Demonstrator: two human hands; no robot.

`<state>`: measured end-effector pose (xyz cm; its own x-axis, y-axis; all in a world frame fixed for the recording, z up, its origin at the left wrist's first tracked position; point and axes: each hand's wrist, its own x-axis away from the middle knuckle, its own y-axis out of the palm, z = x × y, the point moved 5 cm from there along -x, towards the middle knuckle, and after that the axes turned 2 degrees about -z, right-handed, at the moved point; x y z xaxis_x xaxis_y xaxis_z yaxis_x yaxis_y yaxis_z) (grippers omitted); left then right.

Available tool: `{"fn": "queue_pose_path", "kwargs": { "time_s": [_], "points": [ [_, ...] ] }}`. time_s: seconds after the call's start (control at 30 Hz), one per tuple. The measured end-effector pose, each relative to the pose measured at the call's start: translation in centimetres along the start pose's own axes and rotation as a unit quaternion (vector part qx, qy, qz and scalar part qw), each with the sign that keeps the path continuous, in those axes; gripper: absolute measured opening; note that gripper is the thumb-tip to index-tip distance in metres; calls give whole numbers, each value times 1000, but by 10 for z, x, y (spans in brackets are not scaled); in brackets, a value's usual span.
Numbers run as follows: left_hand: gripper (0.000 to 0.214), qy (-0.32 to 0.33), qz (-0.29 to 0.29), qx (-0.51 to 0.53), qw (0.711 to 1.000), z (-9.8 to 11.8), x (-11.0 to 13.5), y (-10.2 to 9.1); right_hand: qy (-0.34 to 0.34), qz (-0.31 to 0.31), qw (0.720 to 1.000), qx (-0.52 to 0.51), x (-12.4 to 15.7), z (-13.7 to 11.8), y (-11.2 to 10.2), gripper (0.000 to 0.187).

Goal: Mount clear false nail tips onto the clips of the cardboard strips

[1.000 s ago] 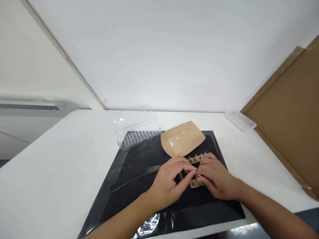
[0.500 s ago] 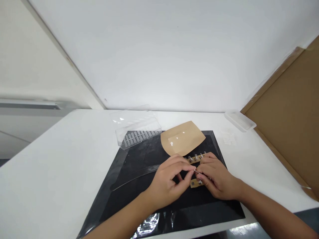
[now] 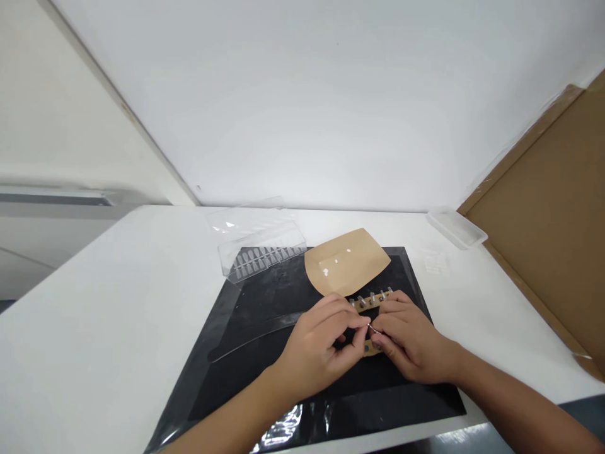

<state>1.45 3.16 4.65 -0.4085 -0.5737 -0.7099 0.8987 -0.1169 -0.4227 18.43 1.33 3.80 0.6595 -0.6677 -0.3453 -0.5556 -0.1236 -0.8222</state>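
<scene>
My left hand (image 3: 317, 345) and my right hand (image 3: 410, 340) meet over a black mat (image 3: 265, 353). Their fingertips pinch together on a tiny clear piece (image 3: 373, 328), too small to name for sure. Under my right hand lies a brown cardboard strip (image 3: 371, 301) with small clear nail-like tips stuck along it; its near end peeks out below my fingers. A curved brown card (image 3: 346, 261) with a glossy film lies just beyond the hands.
A clear plastic box (image 3: 261, 251) of false nail tips sits at the mat's far left corner, lid open behind it. A shallow clear tray (image 3: 456, 227) stands at the back right, beside a leaning cardboard sheet (image 3: 548, 221). The white table's (image 3: 104, 302) front edge is near.
The hands have stayed together with only slight finger movement; the view has shifted a little upward.
</scene>
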Motion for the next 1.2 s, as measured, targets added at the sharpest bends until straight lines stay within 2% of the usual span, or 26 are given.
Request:
{"fn": "queue_pose_path", "kwargs": {
  "time_s": [0.33, 0.77, 1.2],
  "points": [
    [13, 7, 6, -33, 999, 3, 0, 1, 9, -2, 1000, -1, 0, 0, 2, 24],
    [16, 59, 11, -62, 996, 4, 0, 4, 17, -9, 1000, -5, -1, 2, 3, 25],
    [18, 57, 44, -80, 994, 4, 5, 5, 23, -11, 1000, -8, 0, 2, 6, 25]
  ]
}}
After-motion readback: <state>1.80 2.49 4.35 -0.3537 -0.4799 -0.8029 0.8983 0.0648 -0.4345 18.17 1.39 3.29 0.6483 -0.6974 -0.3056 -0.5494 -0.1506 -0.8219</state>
